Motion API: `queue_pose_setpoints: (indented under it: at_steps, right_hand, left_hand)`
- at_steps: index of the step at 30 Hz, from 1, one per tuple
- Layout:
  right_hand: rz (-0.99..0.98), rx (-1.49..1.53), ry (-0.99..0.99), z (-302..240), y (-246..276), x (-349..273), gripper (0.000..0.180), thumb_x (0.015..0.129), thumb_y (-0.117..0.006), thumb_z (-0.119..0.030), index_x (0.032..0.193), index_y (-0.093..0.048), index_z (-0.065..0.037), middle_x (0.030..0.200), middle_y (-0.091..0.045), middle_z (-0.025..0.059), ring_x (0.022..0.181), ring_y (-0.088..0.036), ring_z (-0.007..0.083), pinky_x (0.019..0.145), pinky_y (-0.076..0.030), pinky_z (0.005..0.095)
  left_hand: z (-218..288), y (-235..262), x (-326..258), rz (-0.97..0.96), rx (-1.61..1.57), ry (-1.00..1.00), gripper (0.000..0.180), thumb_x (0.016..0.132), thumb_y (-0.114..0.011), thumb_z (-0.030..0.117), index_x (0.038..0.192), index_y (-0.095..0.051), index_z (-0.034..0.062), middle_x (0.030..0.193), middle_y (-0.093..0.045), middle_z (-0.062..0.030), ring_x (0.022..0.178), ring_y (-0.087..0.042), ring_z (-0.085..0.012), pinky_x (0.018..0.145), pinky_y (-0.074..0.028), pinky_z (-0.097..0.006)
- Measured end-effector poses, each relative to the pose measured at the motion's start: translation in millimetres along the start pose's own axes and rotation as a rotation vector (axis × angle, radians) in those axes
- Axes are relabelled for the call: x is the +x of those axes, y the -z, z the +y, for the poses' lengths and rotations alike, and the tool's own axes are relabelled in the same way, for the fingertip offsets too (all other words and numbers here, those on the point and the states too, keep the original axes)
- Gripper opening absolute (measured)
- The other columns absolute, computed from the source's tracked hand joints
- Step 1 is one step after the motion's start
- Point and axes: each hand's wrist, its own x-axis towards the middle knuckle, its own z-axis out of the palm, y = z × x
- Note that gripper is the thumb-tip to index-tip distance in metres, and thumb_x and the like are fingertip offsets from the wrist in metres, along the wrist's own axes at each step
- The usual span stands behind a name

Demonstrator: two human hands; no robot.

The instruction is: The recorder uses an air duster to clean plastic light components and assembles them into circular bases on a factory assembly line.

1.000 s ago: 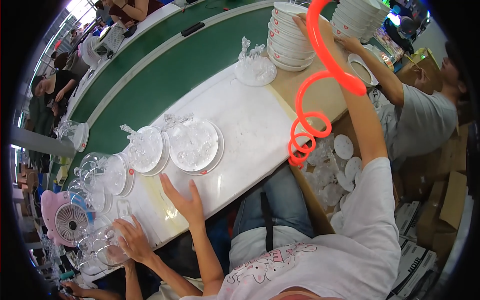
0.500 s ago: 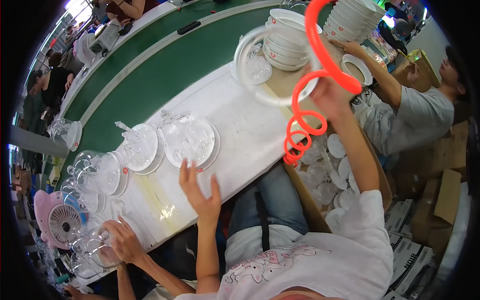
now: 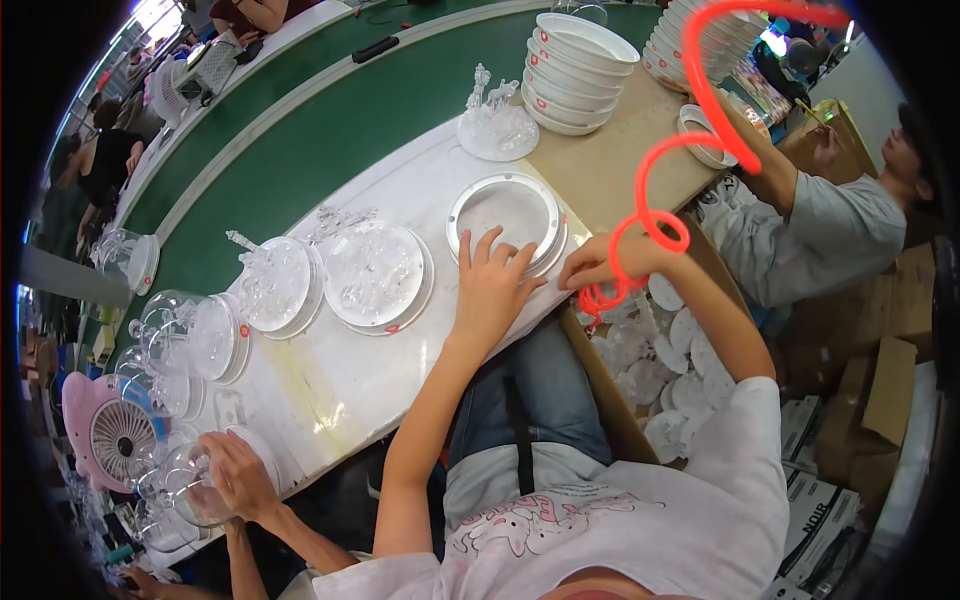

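Head cam, delta: white ring now laid on white table; 0.5 s ago was held up, blurred, in R hand near stack.
L hand: moved R since then, off figurine disc; open, fingers spread at ring's near rim; firm contact can't be confirmed.
R hand: lowered, fingers curled just beside ring's R edge; partly masked by red coil, so grip can't be told.
Table: figurine discs lined up L of ring; white stack set on brown board beyond it.
Room: green belt seen behind; carton of discs placed below R hand; co-worker in gray tee seen at R.
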Motion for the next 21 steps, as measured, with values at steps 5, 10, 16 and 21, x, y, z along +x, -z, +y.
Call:
queue_pose_setpoints:
  at_steps: [5,10,16,21]
  right_hand:
    - [0.714,-0.406,-0.101,-11.8,81.2,15.6,0.027,0.081,-0.057,-0.017,0.107,-0.056,-0.009,0.101,-0.060,0.0095,0.091,-0.059,0.0227,0.077,-0.047,0.0336]
    - [1.237,-0.696,0.406,22.5,156.0,101.6,0.049,0.076,-0.059,-0.010,0.122,-0.044,-0.018,0.125,-0.045,0.0066,0.101,-0.053,0.0285,0.084,-0.044,0.0385]
    - [0.843,-0.858,0.311,-10.8,164.8,145.6,0.017,0.073,-0.065,-0.017,0.089,-0.058,-0.015,0.091,-0.054,0.0018,0.093,-0.054,0.0202,0.085,-0.040,0.0363]
    - [0.907,-0.678,0.394,-10.6,164.2,116.5,0.016,0.074,-0.065,-0.024,0.085,-0.061,-0.013,0.086,-0.056,0.0025,0.082,-0.055,0.0191,0.075,-0.042,0.0314]
  left_hand:
    - [-16.5,21.0,-12.1,-0.173,0.014,-0.003,0.045,0.065,-0.069,0.007,0.108,-0.059,0.0119,0.131,-0.037,-0.0161,0.129,-0.022,-0.0398,0.104,-0.019,-0.053]
    - [-3.7,29.5,-9.5,-0.178,-0.086,0.034,0.047,0.072,-0.063,0.005,0.117,-0.055,0.0146,0.141,-0.023,-0.0182,0.132,-0.011,-0.0410,0.103,-0.015,-0.056]
    - [-9.9,0.6,-22.8,-0.075,0.028,0.163,0.039,0.072,-0.066,0.009,0.110,-0.060,0.0160,0.139,-0.026,-0.0183,0.131,-0.016,-0.0416,0.098,-0.016,-0.063]
    - [-24.0,25.2,-28.3,-0.179,-0.163,0.052,0.036,0.072,-0.061,0.003,0.107,-0.061,0.0142,0.137,-0.027,-0.0207,0.131,-0.013,-0.0431,0.101,-0.019,-0.058]
